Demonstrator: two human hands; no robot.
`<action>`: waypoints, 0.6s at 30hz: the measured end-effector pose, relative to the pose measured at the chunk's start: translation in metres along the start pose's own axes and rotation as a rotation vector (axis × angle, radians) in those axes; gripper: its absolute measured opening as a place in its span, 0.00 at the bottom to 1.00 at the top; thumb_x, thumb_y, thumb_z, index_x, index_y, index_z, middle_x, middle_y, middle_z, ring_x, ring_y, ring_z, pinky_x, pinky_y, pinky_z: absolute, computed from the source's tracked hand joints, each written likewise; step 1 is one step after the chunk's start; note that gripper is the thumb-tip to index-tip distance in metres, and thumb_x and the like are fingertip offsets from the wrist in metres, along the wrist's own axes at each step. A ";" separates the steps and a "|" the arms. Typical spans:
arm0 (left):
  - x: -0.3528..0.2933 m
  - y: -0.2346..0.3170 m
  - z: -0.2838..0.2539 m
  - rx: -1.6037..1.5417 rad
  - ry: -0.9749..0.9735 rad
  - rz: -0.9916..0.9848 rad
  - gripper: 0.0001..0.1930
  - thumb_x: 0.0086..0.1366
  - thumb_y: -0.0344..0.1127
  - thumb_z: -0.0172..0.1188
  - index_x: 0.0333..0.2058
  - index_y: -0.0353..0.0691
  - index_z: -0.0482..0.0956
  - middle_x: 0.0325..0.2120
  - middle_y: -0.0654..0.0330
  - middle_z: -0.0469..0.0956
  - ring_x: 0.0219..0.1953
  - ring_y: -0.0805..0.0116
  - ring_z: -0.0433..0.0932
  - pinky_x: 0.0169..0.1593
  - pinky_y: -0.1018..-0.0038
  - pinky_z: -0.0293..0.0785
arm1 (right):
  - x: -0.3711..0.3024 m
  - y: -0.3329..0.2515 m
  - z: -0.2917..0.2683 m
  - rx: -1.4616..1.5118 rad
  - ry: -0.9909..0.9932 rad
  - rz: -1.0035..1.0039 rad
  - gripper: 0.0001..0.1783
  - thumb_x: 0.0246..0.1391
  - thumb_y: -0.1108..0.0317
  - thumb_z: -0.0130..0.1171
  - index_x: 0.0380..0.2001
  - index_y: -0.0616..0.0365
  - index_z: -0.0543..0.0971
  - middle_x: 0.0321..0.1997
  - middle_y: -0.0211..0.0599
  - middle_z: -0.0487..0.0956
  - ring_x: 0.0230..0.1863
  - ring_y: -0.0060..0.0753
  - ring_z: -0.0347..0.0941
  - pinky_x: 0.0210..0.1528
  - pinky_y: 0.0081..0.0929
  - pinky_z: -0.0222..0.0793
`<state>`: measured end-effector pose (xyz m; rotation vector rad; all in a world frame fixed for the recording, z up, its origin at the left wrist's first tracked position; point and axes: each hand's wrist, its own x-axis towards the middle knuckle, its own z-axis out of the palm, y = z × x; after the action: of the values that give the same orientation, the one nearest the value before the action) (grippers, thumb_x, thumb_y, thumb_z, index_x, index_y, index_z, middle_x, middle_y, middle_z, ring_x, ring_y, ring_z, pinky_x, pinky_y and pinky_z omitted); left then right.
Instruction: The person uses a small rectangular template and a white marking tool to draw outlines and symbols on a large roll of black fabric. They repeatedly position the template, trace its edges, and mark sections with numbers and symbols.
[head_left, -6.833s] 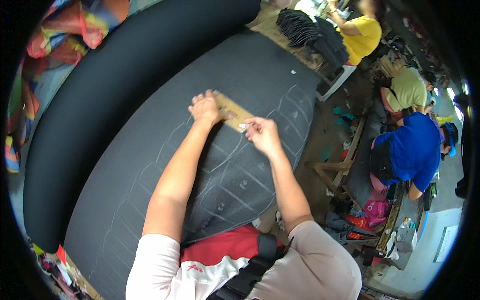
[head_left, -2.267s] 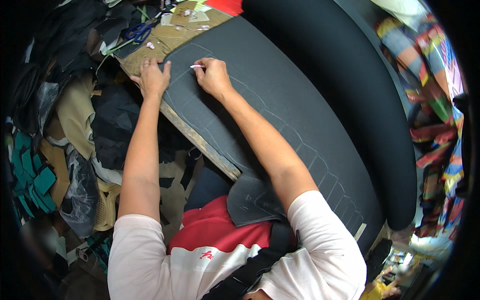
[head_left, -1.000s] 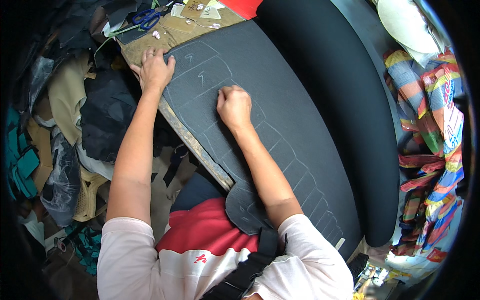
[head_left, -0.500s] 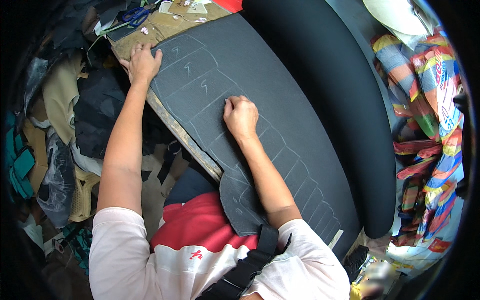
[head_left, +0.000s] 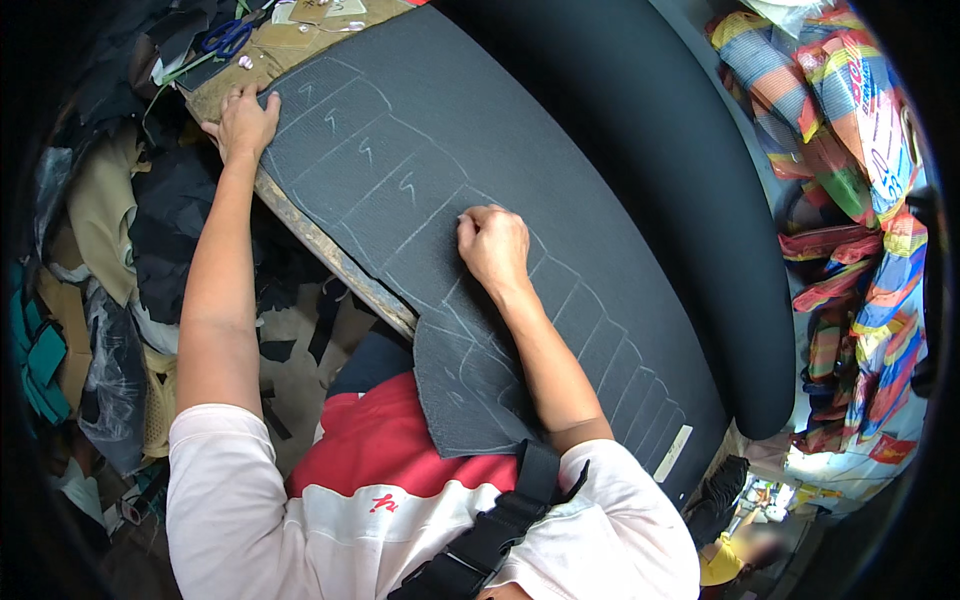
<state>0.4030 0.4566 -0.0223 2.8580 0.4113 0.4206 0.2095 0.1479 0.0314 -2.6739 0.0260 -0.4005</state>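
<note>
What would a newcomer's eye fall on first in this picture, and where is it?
Probably the thick black roll, curving from the top centre toward the right. Next, the pale outlines on the dark sheet beside it, with the right hand curled over the sheet's middle. Bright checked bundles stand out along the right edge.

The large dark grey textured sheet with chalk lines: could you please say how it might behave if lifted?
The large dark grey textured sheet would probably flop, since its near flap droops past the brown wooden table. That bend shows no breaks, so cracking seems unlikely. Its breadth may make lifting awkward.
</note>
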 end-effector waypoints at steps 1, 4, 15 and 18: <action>0.001 -0.001 0.001 -0.007 0.006 -0.010 0.22 0.60 0.53 0.50 0.51 0.53 0.73 0.57 0.60 0.65 0.62 0.60 0.58 0.59 0.34 0.41 | -0.004 0.003 0.001 -0.013 0.013 -0.074 0.07 0.42 0.70 0.56 0.19 0.62 0.79 0.23 0.47 0.77 0.28 0.48 0.75 0.34 0.41 0.72; 0.002 -0.002 0.002 -0.029 0.003 -0.011 0.22 0.60 0.53 0.50 0.50 0.53 0.73 0.56 0.61 0.66 0.62 0.59 0.59 0.58 0.34 0.43 | -0.017 0.012 0.004 -0.067 -0.050 -0.187 0.06 0.42 0.70 0.57 0.20 0.61 0.78 0.24 0.44 0.77 0.31 0.45 0.74 0.33 0.40 0.72; 0.008 -0.006 0.006 0.036 0.011 0.007 0.24 0.60 0.56 0.49 0.52 0.52 0.72 0.57 0.60 0.65 0.61 0.59 0.61 0.58 0.34 0.44 | -0.047 0.035 -0.031 0.092 -0.097 0.018 0.07 0.42 0.71 0.56 0.19 0.63 0.78 0.23 0.48 0.77 0.30 0.48 0.76 0.35 0.42 0.72; 0.011 -0.009 0.008 0.012 -0.002 0.013 0.25 0.59 0.56 0.49 0.52 0.52 0.72 0.57 0.59 0.65 0.61 0.58 0.60 0.57 0.33 0.45 | -0.058 0.043 -0.033 -0.141 0.122 0.020 0.05 0.42 0.72 0.58 0.21 0.62 0.80 0.23 0.44 0.78 0.28 0.44 0.75 0.32 0.37 0.72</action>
<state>0.4132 0.4666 -0.0299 2.8740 0.3966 0.4182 0.1462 0.1003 0.0257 -2.7807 0.1216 -0.5754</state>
